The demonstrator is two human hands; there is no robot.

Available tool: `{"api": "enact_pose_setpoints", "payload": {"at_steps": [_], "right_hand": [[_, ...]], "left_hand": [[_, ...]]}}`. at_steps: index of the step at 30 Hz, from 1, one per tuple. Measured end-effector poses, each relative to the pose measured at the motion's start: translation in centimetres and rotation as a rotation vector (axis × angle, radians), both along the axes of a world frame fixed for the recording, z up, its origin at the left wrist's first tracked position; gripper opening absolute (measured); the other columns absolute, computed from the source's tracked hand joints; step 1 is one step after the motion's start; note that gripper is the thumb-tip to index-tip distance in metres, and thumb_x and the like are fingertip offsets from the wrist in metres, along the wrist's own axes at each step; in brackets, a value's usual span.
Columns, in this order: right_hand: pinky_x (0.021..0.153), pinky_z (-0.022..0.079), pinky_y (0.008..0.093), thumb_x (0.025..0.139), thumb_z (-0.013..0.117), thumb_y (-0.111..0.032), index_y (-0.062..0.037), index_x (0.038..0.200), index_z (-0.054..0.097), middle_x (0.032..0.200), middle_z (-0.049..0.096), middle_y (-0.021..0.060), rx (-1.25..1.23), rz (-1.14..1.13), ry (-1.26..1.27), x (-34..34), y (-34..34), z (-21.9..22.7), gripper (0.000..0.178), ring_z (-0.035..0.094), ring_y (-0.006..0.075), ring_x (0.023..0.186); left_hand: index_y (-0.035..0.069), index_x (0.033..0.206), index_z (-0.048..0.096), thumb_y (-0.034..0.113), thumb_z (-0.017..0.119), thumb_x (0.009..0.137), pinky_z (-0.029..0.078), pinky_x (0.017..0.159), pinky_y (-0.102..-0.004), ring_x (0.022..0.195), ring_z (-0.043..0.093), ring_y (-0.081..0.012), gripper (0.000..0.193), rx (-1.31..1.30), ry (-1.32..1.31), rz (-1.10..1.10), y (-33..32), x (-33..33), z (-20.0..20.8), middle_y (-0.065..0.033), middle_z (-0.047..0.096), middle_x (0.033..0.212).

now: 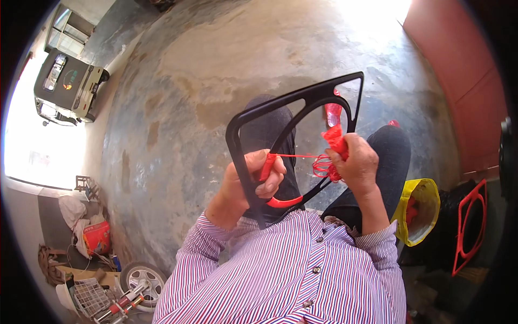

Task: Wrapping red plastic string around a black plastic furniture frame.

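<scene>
Over my lap is a black frame [280, 102], roughly triangular, with an inner ring-like curve. My left hand [237, 183] grips the ring's left side, its fingers closed round a stretch covered in red wrapping [267, 168]. Another red section [285, 202] shows lower on the ring. From my left fingers a red cord [297, 155] runs taut across the ring's opening to my right hand [360, 162]. That hand is closed on a bundle of red cord [336, 141], with loose loops hanging below it. Beyond the frame lies a shiny red plastic piece [333, 114].
At my right stands an open yellow bag [402, 216] with red material inside, beside a red frame [459, 237]. A spoked wheel [129, 278] and a red package [96, 237] are at lower left. A three-wheeled vehicle [70, 81] stands far left; a red panel [458, 81] rises at right.
</scene>
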State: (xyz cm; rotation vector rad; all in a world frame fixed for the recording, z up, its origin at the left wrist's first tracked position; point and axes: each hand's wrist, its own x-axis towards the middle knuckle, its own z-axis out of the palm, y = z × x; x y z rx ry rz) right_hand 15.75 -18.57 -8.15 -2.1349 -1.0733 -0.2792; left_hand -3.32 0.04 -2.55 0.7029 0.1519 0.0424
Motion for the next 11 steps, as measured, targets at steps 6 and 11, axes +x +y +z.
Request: {"api": "enact_pose_setpoints", "payload": {"at_steps": [6,11], "right_hand": [[0.064,0.051,0.0406,0.076,0.079,-0.033,-0.0073,0.089,0.055,0.08,0.063,0.0091,-0.086,0.106,0.023,-1.2,1.9,-0.9,0.037,0.065,0.0296,0.077],[0.07,0.052,0.0419,0.079,0.077,-0.042,-0.0086,0.103,0.06,0.085,0.066,0.0114,0.021,0.103,0.225,-1.0,3.2,1.5,0.045,0.067,0.0308,0.079]], "left_hand": [[-0.011,0.126,0.056,0.032,0.053,0.101,0.031,0.042,-0.0225,0.048,0.041,-0.0083,0.049,0.181,0.018,0.057,-1.9,0.4,1.7,-0.0181,0.069,0.09],[-0.001,0.138,0.051,0.031,0.063,0.097,0.043,0.049,-0.0221,0.056,0.055,-0.0147,0.054,0.353,0.066,0.149,-3.5,0.6,3.0,-0.0241,0.067,0.109]]}}
